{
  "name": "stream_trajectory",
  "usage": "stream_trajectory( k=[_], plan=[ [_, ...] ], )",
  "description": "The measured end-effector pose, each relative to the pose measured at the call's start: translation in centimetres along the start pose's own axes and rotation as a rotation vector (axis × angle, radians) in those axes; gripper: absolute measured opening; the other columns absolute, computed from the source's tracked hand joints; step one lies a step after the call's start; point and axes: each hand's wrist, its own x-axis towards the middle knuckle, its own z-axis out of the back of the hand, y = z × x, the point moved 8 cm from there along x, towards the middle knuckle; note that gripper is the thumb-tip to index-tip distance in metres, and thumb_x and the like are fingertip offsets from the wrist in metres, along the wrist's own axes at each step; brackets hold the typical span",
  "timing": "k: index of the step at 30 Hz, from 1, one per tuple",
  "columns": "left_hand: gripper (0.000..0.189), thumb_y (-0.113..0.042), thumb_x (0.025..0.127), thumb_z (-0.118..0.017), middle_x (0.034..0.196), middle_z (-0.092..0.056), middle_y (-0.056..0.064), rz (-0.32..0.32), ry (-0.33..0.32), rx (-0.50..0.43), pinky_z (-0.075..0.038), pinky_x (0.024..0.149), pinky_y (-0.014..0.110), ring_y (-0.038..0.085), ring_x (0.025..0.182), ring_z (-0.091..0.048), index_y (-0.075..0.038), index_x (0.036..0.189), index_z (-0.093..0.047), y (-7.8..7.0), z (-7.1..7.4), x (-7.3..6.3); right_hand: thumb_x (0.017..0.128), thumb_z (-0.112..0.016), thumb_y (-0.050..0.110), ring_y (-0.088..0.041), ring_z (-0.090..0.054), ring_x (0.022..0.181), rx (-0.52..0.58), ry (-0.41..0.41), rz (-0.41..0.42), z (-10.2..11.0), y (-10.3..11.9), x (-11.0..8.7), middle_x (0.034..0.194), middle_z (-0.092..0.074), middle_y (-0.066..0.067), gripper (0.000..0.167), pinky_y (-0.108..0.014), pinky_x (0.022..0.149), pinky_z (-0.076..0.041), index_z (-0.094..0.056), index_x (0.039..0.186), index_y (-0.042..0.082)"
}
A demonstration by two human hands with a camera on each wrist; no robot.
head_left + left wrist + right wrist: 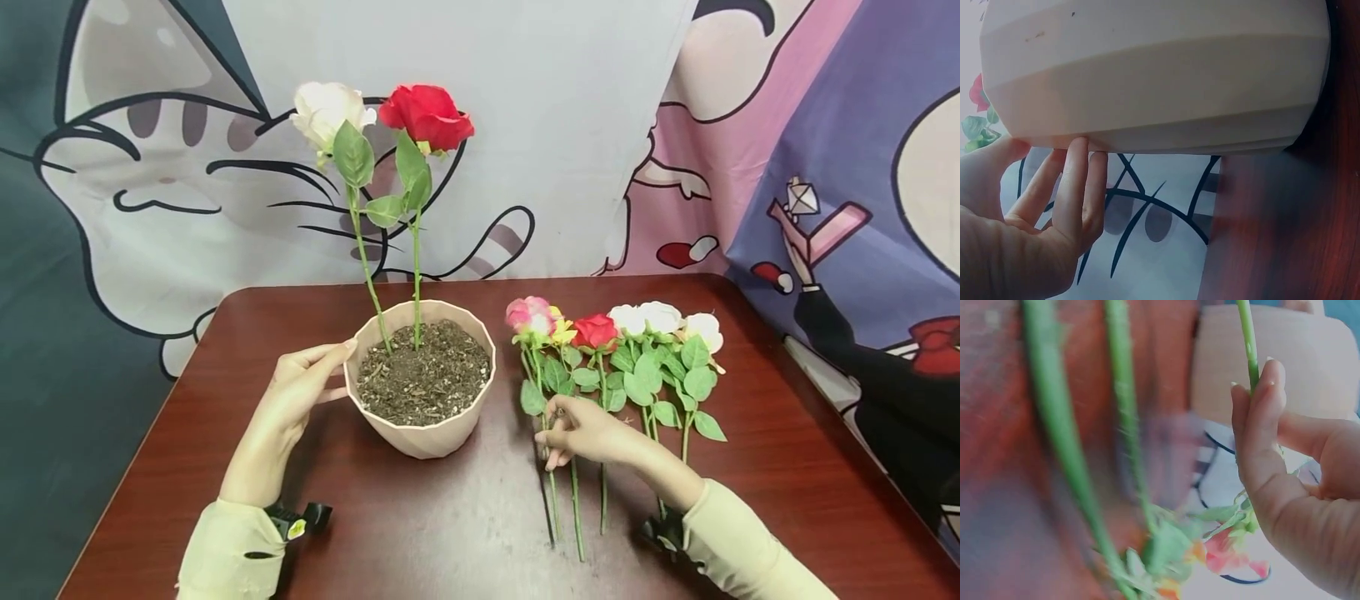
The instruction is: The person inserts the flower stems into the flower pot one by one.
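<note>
My left hand (288,392) rests against the left side of a cream faceted flowerpot (427,442), its thumb and fairly straight fingers touching the outer wall near the rim. Dark soil (431,383) lies inside, with a white rose (330,117) and a red rose (427,117) standing in it, the white one's stem leaning left. To the right of the pot, my right hand (585,429) pinches the green stem (1249,344) of a pink-and-white rose (531,315) between thumb and fingers. The left wrist view shows mainly the pot's wall (1160,81).
Beside the right hand lie a yellow flower (562,329), a red rose (596,331) and several white roses (648,318), their stems toward the front of the reddish-brown table (420,533). A cartoon-printed cloth (480,167) hangs behind the table.
</note>
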Motion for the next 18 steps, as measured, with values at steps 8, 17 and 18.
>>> stream_trajectory(
  k=[8,17,18],
  plan=[
    [0.044,-0.036,0.086,-0.067,0.087,-0.065,-0.013,-0.004,0.002,-0.020,-0.057,0.069,0.025,0.001,0.081,-0.063,-0.003,0.114,-0.062,-0.1,0.0,0.3,0.093,-0.057,0.009,-0.028,-0.067,0.069,0.061,-0.063,0.039,2.7,2.7,-1.1,0.084,-0.064,-0.026,0.026,-0.048,0.070,-0.055,-0.039,0.103,-0.007],
    [0.049,-0.036,0.087,-0.066,0.091,-0.063,-0.013,-0.004,0.003,-0.009,-0.057,0.071,0.024,0.000,0.084,-0.062,0.001,0.120,-0.059,-0.1,0.1,0.1,0.095,-0.055,0.014,-0.016,-0.066,0.068,0.147,-0.187,0.129,4.1,4.5,-0.9,0.084,-0.068,-0.014,0.026,-0.035,0.068,-0.057,-0.039,0.107,-0.003],
    [0.049,-0.036,0.087,-0.066,0.092,-0.063,-0.013,-0.003,0.005,-0.010,-0.057,0.071,0.024,0.000,0.084,-0.062,0.001,0.120,-0.059,-0.1,0.0,0.1,0.095,-0.054,0.014,-0.016,-0.066,0.067,0.155,-0.212,0.148,4.4,4.9,-1.0,0.083,-0.069,-0.012,0.026,-0.035,0.067,-0.057,-0.039,0.109,-0.002]
  ],
)
